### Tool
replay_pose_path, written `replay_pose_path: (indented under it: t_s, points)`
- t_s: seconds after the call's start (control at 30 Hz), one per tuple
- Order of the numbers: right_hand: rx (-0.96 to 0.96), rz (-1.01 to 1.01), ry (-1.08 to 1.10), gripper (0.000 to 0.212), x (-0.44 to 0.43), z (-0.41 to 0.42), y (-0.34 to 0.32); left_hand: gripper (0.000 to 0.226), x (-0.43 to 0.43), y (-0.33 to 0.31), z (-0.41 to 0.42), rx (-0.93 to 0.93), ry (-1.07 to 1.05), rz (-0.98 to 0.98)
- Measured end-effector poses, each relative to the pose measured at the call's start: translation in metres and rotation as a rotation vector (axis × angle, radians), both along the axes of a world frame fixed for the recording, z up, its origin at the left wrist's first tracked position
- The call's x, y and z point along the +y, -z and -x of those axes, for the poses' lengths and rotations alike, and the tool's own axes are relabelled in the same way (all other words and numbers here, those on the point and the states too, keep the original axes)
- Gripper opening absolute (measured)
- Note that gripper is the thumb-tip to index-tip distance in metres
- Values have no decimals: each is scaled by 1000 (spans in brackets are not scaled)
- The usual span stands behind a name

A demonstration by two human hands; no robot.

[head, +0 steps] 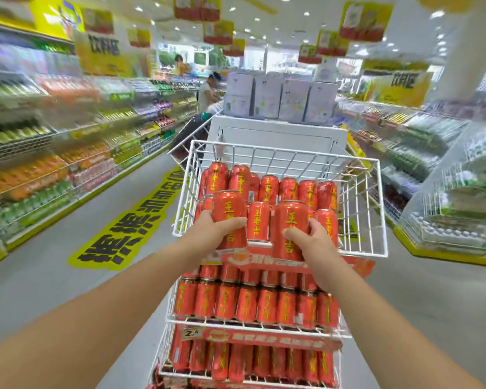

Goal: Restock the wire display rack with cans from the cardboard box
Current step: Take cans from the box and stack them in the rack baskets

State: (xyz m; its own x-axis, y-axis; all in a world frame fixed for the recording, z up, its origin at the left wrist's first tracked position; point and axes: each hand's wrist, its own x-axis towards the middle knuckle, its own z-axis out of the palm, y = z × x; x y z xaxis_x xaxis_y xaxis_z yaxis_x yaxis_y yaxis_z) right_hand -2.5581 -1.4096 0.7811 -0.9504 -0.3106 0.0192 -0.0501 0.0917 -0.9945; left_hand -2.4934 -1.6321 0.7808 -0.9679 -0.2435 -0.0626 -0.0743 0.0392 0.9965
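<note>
A shop aisle, blurred at its edges. Along the left run long shelves [40, 164] of bottled drinks. Yellow floor lettering [124, 228] lies beside a white wire rack [253, 329] standing mid-aisle. A person reaches both bare arms to the rack's top basket [382, 209], partly filled with upright red cans [288, 189]. The left hand [216, 226] grips the left can [229, 209], fingers curled round its side, at the basket's front. The right hand [312, 237] wraps the right can [289, 220] near it, over the front rim. Lower tiers hold packed rows of matching cans [246, 304]. More shelves [446, 192] stand on the right.
</note>
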Motion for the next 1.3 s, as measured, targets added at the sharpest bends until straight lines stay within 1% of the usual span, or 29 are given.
replay_pose_path:
  t_s: [0.1,0.17,0.23,0.33,0.43,0.53,0.57,0.6,0.67,0.7,0.73,0.8,0.87,0.9,0.93,0.97,1.0,1.07,1.1,1.17,1.23,1.27,1.3]
  points:
    - [38,-29,31,52,12,44,-13,92,4,-14,41,4,-77,52]
    - [32,-34,41,65,19,72,-18,102,6,-21,67,0,-122,99]
    - [36,-85,49,68,22,98,-18,108,14,-29,83,-13,-155,187]
    - [53,-140,62,84,25,129,-10,103,27,-26,103,-37,-224,314]
    - [81,-165,30,81,22,155,-5,104,32,-20,125,-37,-300,359]
    - [85,-164,13,83,9,179,-9,94,33,-25,149,-55,-348,440]
    - [77,-165,15,81,3,185,-13,91,33,-28,157,-52,-366,448]
    - [42,-173,19,70,-2,193,-15,89,33,-30,165,-59,-380,465]
    - [23,-159,20,32,-11,206,-19,82,34,-35,179,-80,-398,510]
    - [26,-145,24,25,-15,214,-19,78,34,-36,186,-86,-409,519]
    - [24,-144,27,27,-19,220,-19,74,35,-37,193,-90,-423,520]
    - [-2,-134,28,40,-25,229,-20,71,36,-40,204,-97,-451,531]
    - [-9,-127,25,63,-31,236,-20,69,37,-41,213,-109,-469,561]
    - [-7,-120,20,76,-34,242,-17,64,36,-40,217,-113,-468,579]
    - [0,-121,17,84,-35,245,-14,59,36,-39,220,-116,-464,598]
    - [7,-122,11,85,-37,250,-9,57,37,-37,221,-121,-457,633]
    - [5,-138,12,78,-38,251,-7,55,39,-36,222,-120,-454,680]
    - [17,-152,18,50,-38,253,-2,52,41,-31,222,-104,-454,785]
    - [34,-167,31,46,-39,255,1,53,43,-30,222,-107,-447,826]
    - [70,-191,42,52,-41,256,6,57,44,-25,222,-116,-425,894]
    - [96,-221,63,74,-42,253,5,63,45,-22,225,-132,-418,1002]
    - [118,-247,76,83,-43,252,6,66,44,-21,226,-147,-423,1079]
    - [134,-272,79,87,-43,253,6,69,44,-22,227,-166,-428,1146]
